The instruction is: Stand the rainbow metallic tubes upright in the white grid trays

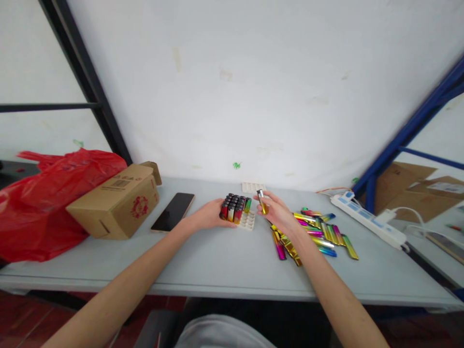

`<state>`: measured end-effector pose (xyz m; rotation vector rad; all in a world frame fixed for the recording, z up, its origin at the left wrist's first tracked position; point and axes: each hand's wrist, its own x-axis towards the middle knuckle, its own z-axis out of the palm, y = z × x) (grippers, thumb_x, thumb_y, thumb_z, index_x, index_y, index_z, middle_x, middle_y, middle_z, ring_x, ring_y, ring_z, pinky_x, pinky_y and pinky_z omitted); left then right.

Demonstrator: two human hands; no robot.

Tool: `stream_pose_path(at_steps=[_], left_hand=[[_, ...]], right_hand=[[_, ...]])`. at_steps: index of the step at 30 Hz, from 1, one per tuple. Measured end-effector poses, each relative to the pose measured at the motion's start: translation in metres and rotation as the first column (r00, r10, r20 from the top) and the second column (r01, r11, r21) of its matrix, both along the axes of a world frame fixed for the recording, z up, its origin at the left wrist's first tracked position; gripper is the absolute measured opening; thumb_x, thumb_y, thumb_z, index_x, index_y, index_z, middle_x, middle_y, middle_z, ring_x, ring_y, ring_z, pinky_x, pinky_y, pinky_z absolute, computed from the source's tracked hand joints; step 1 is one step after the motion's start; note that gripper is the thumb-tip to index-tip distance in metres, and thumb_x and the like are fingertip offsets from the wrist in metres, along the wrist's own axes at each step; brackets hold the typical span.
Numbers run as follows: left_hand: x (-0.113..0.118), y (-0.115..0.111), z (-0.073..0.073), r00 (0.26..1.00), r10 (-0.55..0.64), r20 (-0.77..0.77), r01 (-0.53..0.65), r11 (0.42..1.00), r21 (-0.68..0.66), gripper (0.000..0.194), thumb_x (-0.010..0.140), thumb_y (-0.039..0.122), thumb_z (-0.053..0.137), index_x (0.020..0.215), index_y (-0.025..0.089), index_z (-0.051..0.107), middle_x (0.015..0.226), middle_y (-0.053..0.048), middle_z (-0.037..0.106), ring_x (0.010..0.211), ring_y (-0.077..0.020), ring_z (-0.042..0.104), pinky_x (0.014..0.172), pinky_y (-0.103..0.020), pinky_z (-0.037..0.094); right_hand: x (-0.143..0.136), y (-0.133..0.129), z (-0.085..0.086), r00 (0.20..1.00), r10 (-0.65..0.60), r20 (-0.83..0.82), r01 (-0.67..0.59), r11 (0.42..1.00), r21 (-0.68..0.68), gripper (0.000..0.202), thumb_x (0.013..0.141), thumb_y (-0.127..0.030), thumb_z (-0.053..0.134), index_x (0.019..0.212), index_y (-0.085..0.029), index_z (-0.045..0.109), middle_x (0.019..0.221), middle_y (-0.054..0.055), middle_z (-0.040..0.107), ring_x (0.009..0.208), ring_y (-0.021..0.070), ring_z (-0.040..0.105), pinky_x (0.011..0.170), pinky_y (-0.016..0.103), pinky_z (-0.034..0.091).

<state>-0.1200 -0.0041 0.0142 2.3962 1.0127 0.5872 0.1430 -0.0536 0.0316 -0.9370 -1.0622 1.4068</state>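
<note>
My left hand (209, 214) curls around the left side of a block of upright lighters (234, 205) with black tops and shiny coloured bodies. They stand in a white tray (248, 221) of small cups, whose right part shows bare cups. In my right hand (277, 210), a gold and silver lighter (262, 202) is pinched between thumb and fingers, upright with a slight tilt, just right of the tray. Below and beside that hand lies a loose pile of metallic lighters (322, 231) in gold, pink, green and blue. My right wrist hides part of this pile.
A second white tray (253, 187) lies near the wall. To the left are a black phone (173, 211), a brown carton (119, 200) and a red plastic bag (54, 203). A white power strip (369, 220) with a plug runs along the right side of the grey table (217, 270).
</note>
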Motion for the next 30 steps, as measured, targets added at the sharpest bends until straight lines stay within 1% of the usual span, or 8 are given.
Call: stream_pose_path(at_steps=[2, 5, 7, 10, 12, 14, 21, 30], left_hand=[[-0.0001, 0.0002, -0.0007, 1.0, 0.016, 0.001, -0.016, 1.0, -0.007, 0.074, 0.067, 0.064, 0.086, 0.125, 0.021, 0.069, 0.123, -0.009, 0.076, 0.11, -0.034, 0.073, 0.1, -0.04, 0.057], [-0.0006, 0.0011, -0.002, 1.0, 0.009, 0.013, -0.009, 1.0, -0.013, 0.074, 0.067, 0.065, 0.086, 0.124, 0.021, 0.069, 0.123, -0.01, 0.076, 0.11, -0.0334, 0.072, 0.1, -0.04, 0.056], [-0.0009, 0.0017, -0.0024, 1.0, -0.001, 0.016, 0.002, 1.0, -0.02, 0.074, 0.067, 0.065, 0.086, 0.124, 0.021, 0.068, 0.124, -0.01, 0.076, 0.111, -0.0332, 0.072, 0.101, -0.04, 0.056], [-0.0008, 0.0021, -0.0024, 1.0, 0.01, 0.006, -0.01, 1.0, -0.02, 0.075, 0.067, 0.067, 0.085, 0.123, 0.021, 0.069, 0.122, -0.01, 0.076, 0.11, -0.034, 0.072, 0.099, -0.041, 0.056], [-0.0006, 0.002, -0.0024, 1.0, 0.027, 0.0, -0.027, 1.0, -0.01, 0.074, 0.065, 0.066, 0.086, 0.121, 0.021, 0.07, 0.121, -0.01, 0.077, 0.108, -0.0344, 0.073, 0.098, -0.041, 0.057], [-0.0004, 0.0017, -0.0024, 0.999, 0.039, -0.005, -0.039, 0.999, -0.007, 0.073, 0.065, 0.066, 0.086, 0.12, 0.021, 0.071, 0.119, -0.01, 0.077, 0.107, -0.0344, 0.073, 0.097, -0.041, 0.057], [-0.0001, -0.0004, -0.0005, 0.999, 0.038, -0.014, -0.038, 0.999, -0.029, 0.073, 0.067, 0.066, 0.085, 0.121, 0.021, 0.068, 0.12, -0.01, 0.076, 0.108, -0.0344, 0.072, 0.097, -0.041, 0.057], [0.0004, -0.0007, 0.0, 0.999, 0.033, -0.016, -0.034, 0.999, -0.031, 0.072, 0.067, 0.065, 0.085, 0.121, 0.02, 0.068, 0.118, -0.01, 0.077, 0.107, -0.0342, 0.073, 0.095, -0.039, 0.058]], right_hand=[[-0.0006, -0.0002, -0.0007, 0.999, -0.013, 0.038, 0.014, 1.0, -0.006, 0.045, 0.076, -0.052, 0.081, 0.102, -0.028, 0.054, 0.078, -0.005, 0.066, 0.055, 0.0093, 0.048, 0.05, 0.021, 0.04], [-0.0005, 0.0007, -0.0041, 0.974, -0.075, 0.215, 0.073, 0.997, 0.017, 0.051, 0.08, -0.071, 0.072, 0.092, -0.028, 0.047, 0.057, -0.012, 0.043, 0.044, 0.0084, 0.028, 0.043, 0.019, 0.021], [0.0003, 0.0011, -0.0062, 0.909, -0.141, 0.392, 0.104, 0.988, 0.113, 0.053, 0.084, -0.078, 0.063, 0.085, -0.026, 0.049, 0.055, -0.011, 0.036, 0.044, 0.0094, 0.026, 0.043, 0.022, 0.02], [0.0018, 0.0004, -0.0076, 0.737, -0.31, 0.6, 0.11, 0.932, 0.346, 0.056, 0.09, -0.075, 0.055, 0.067, -0.024, 0.047, 0.056, -0.006, 0.037, 0.052, 0.0118, 0.034, 0.049, 0.025, 0.025], [0.0019, -0.0007, -0.0074, 0.633, -0.419, 0.651, 0.108, 0.88, 0.462, 0.057, 0.092, -0.068, 0.055, 0.06, -0.024, 0.039, 0.056, -0.005, 0.034, 0.056, 0.0125, 0.034, 0.053, 0.027, 0.026], [0.0011, -0.0016, -0.0073, 0.576, -0.483, 0.659, 0.115, 0.846, 0.52, 0.054, 0.09, -0.062, 0.055, 0.058, -0.024, 0.033, 0.055, -0.005, 0.032, 0.056, 0.0125, 0.031, 0.055, 0.028, 0.025], [-0.001, -0.0005, -0.0087, 0.557, -0.51, 0.655, 0.14, 0.836, 0.531, 0.04, 0.086, -0.049, 0.052, 0.059, -0.025, 0.034, 0.056, -0.006, 0.032, 0.056, 0.0125, 0.033, 0.057, 0.028, 0.026], [-0.0055, -0.0043, -0.0053, 0.544, -0.494, 0.678, 0.119, 0.846, 0.52, 0.05, 0.092, -0.061, 0.051, 0.061, -0.025, 0.035, 0.057, -0.006, 0.031, 0.058, 0.0131, 0.031, 0.057, 0.029, 0.025]])
